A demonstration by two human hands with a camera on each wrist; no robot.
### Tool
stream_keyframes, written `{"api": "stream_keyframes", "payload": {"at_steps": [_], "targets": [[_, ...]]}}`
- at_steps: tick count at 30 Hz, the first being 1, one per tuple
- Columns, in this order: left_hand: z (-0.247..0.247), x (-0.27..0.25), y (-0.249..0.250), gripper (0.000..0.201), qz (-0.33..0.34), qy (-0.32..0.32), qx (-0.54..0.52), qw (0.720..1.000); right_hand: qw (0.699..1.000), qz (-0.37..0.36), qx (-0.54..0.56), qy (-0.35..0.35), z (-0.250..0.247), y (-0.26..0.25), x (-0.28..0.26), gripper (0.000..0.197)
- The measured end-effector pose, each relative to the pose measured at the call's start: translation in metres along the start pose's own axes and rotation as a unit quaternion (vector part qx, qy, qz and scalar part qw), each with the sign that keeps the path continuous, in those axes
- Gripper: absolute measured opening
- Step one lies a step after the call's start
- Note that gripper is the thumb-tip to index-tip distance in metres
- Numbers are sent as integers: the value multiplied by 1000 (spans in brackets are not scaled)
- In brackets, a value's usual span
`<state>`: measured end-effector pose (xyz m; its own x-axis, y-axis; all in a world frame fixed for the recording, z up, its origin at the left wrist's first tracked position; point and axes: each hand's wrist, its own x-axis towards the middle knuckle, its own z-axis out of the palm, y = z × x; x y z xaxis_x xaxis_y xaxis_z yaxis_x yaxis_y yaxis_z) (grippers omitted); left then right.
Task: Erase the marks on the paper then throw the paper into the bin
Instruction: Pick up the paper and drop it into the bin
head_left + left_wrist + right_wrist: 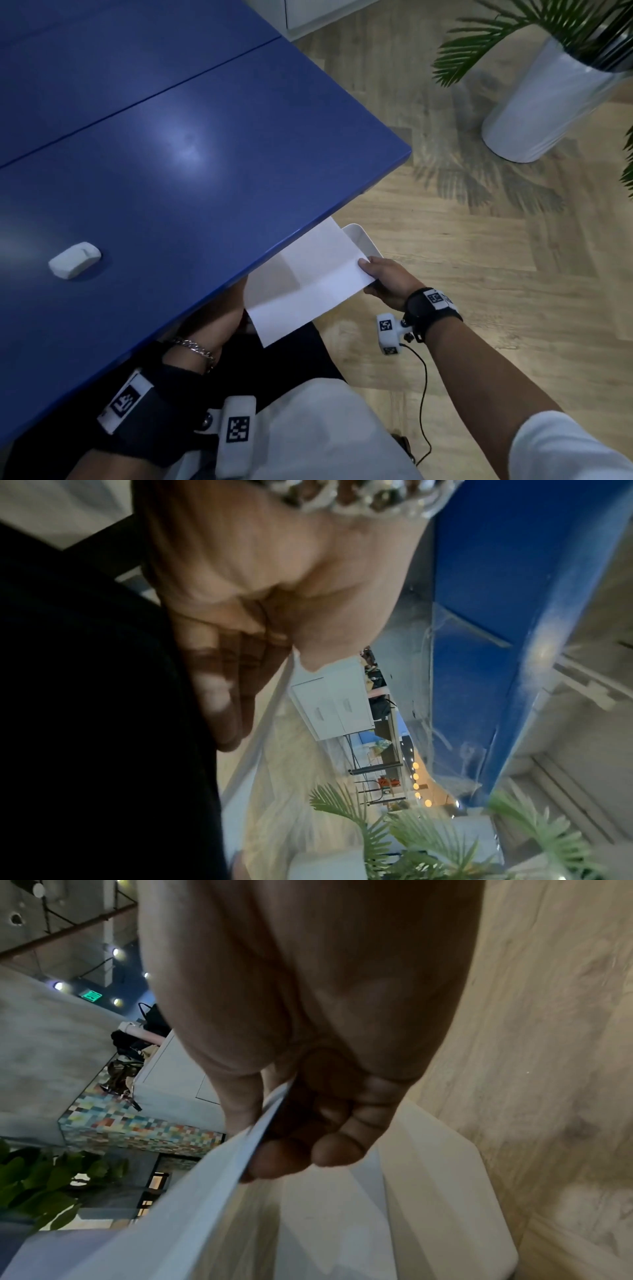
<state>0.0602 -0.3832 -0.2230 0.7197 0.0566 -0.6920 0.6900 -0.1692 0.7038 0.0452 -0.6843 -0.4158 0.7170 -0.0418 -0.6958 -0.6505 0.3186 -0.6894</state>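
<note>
The white paper (308, 281), creased and with no marks visible, hangs below the blue table's front edge. My right hand (369, 275) pinches its right edge, thumb on top and fingers underneath (329, 1148). The paper (164, 1221) is over the open white bin (359, 238), which stands on the floor by the table; in the right wrist view the bin (445, 1177) lies just beneath my fingers. My left hand (236, 710) is under the table with straight fingers against my black trousers. The paper's edge (260, 745) runs close by it; contact cannot be told. A white eraser (74, 260) lies on the table.
The blue table (205, 144) fills the left of the head view, its corner jutting out at the right. A tall white planter (548, 99) with a palm stands on the wooden floor at the far right. Bare floor lies between the planter and the bin.
</note>
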Motion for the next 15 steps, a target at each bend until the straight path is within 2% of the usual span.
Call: {"api": "stream_keyframes", "payload": {"at_steps": [3, 6, 9, 11, 12, 13, 15], "targets": [[-9, 5, 0, 37, 19, 8, 62, 998, 994, 2, -104, 39, -1, -1, 8, 24], [-16, 7, -2, 33, 0, -32, 134, 990, 984, -3, -160, 82, 5, 0, 16, 21], [-19, 4, 0, 20, 3, -72, 122, 990, 985, 22, -163, 41, 5, 0, 18, 27], [-17, 1, 5, 23, 6, -75, 113, 991, 979, 47, -196, 10, 5, -5, 11, 21], [-17, 1, 5, 28, 7, -80, 99, 992, 969, 47, -243, 11, 6, -9, 8, 17], [-16, 0, 6, 30, 12, -82, 88, 993, 944, 30, -327, 25, 10, -15, 2, 20], [-10, 1, 6, 27, 17, -75, 88, 993, 862, -63, -494, 92, 28, -27, -9, 46]]}}
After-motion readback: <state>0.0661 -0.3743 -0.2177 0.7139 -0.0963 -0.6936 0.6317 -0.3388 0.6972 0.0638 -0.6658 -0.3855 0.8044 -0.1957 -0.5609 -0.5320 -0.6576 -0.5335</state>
